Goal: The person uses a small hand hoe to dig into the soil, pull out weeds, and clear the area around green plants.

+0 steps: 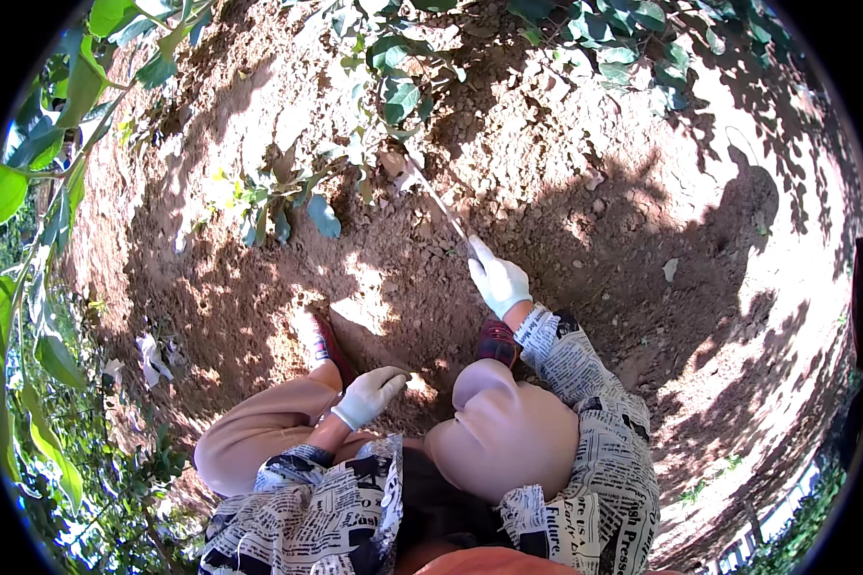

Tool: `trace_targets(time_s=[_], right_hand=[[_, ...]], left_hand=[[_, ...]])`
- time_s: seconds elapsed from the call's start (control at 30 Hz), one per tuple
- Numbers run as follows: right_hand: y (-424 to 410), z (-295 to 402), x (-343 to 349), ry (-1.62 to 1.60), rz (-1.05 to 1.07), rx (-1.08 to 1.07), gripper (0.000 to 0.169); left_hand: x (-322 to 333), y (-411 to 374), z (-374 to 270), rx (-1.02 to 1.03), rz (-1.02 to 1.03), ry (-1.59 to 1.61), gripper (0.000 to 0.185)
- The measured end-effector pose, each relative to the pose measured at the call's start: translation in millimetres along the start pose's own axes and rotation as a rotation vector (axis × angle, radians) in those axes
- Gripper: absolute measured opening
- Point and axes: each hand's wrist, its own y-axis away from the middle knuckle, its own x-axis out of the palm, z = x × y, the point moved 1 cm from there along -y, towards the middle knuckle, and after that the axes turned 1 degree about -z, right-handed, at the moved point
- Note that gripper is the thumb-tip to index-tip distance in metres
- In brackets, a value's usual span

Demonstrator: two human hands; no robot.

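My right hand, in a white glove, grips the near end of a thin, straight hand tool. The tool slants forward and left to the soil at the base of a leafy plant. Bright light and leaves blur its far end, so I cannot tell the shape of its head. My left hand, gloved in white too, hangs by my left leg with its fingers together and pointing right. Whether something small sits between those fingertips is unclear.
Dry, cloddy soil lies around my red-and-dark shoes. A low plant spreads left of the tool. Leafy branches hang close at the left, near white scraps. More foliage stands at the top right.
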Motion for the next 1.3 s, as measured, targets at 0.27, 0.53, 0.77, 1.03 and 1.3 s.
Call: trace_targets(time_s=[0.27,0.53,0.77,1.03,1.3], right_hand=[[74,-21,-12,-0.001,-0.118,0.008,0.046],[13,-8,4,-0.086,-0.299,-0.051,0.043],[62,-35,-23,-0.165,-0.343,0.045,0.047],[64,-71,-21,0.054,-0.166,0.181,0.049],[-60,-27,-10,-0.104,-0.323,-0.1,0.038]], left_hand=[[3,-7,2,0.039,-0.051,-0.041,0.036],[-9,-91,-16,0.273,-0.448,-0.193,0.052],[-62,-221,-110,0.507,-0.603,-1.244,0.069],[-55,-223,-82,0.695,-0.587,-0.832,0.015],[-31,-166,10,0.319,-0.588,0.105,0.017]])
